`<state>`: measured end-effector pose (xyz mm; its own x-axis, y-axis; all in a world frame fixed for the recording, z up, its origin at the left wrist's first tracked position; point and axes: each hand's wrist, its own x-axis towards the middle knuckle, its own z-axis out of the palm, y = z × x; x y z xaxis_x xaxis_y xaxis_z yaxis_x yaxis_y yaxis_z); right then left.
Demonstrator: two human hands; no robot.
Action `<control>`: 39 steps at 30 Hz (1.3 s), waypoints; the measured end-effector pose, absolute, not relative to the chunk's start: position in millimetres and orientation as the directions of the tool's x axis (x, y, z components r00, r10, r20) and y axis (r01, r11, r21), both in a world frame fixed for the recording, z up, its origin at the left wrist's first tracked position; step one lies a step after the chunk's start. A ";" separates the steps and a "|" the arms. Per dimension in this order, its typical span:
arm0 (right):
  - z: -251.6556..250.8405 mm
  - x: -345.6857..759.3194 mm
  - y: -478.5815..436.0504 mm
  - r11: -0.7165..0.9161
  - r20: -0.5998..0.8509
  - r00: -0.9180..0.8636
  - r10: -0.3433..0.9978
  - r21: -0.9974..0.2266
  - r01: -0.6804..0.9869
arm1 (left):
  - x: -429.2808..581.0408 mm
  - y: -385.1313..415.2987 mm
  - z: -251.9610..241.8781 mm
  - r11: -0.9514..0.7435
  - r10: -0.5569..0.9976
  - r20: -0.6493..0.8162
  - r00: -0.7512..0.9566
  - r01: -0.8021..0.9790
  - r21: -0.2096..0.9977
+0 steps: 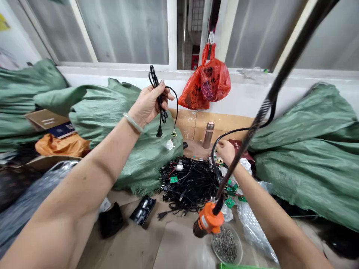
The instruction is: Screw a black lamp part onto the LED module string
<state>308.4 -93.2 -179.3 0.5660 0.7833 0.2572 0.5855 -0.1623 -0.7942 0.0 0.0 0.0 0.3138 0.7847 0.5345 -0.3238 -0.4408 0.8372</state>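
My left hand (153, 101) is raised and closed around a coiled black power cord (161, 102). The cord's plug (159, 131) hangs below the fingers. From the cord's other end dangle a small circuit board (174, 133) and a white plastic part (169, 145). My right hand (226, 151) reaches over the right side of the pile, its fingers curled; whatever they hold, if anything, is hidden. Beneath and between the hands lies a heap of black cords (190, 183) with green circuit boards (174, 179) and white parts among them.
An orange-and-black tool (209, 219) hangs from a spring-and-cable line in front of my right arm. Under it sits a bowl of screws (226, 244). A thermos (208, 135) stands behind the heap. Green sacks (311, 164) flank both sides; black casings (143, 210) lie front left.
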 end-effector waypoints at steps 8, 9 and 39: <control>-214.0 199.1 -201.9 0.022 0.096 0.192 0.977 -0.935 0.355 | -50.8 -106.0 -16.0 -0.315 0.835 0.442 0.327 -0.374 0.872; -222.6 193.2 -217.6 0.007 0.065 0.203 0.977 -0.962 0.274 | -57.5 -118.5 -26.3 -0.304 0.843 0.427 0.327 -0.363 0.881; -412.0 68.9 -364.7 -0.158 -0.118 0.143 0.983 -0.937 0.313 | -174.2 -255.1 -269.0 -0.283 0.912 0.070 0.404 0.498 0.820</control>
